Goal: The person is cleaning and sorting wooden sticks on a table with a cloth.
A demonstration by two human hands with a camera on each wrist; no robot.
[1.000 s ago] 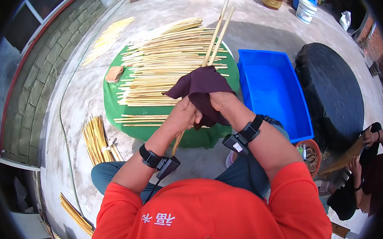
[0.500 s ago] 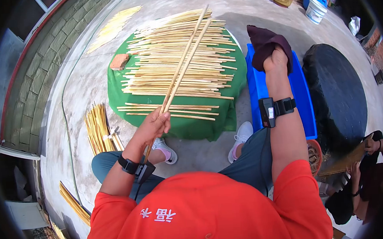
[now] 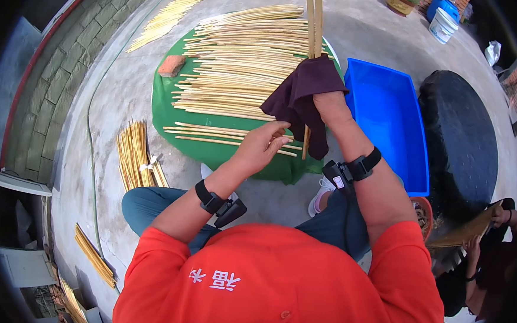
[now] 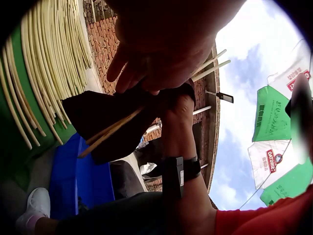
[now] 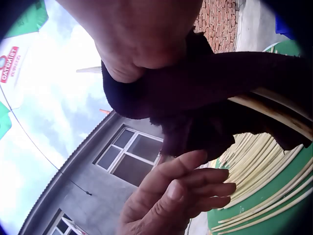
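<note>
My right hand [image 3: 332,106] grips a dark purple cloth [image 3: 301,91] wrapped around two long, pale, thin sticks [image 3: 315,16]. Their upper ends rise above the cloth in the head view, and the lower ends [image 4: 110,132] poke out beneath it. Next to the cloth's lower left side is my left hand [image 3: 260,146], its fingers loosely bent and nothing held. In the right wrist view the left hand [image 5: 181,196] shows its thumb apart from the fingers. Under both hands, rows of similar sticks [image 3: 241,68] lie on a round table with a green cover [image 3: 166,105].
A piece of brick [image 3: 171,66] sits on the table's left side. Right of the table stand a blue tub [image 3: 386,124] and a round black-covered surface [image 3: 461,137]. Stick bundles [image 3: 134,154] lie on the ground at left. Another person [image 3: 483,254] works at far right.
My right hand swung out right with the cloth while the left held the sticks, then came back and wrapped the cloth around them. The left hand has let the sticks go.
</note>
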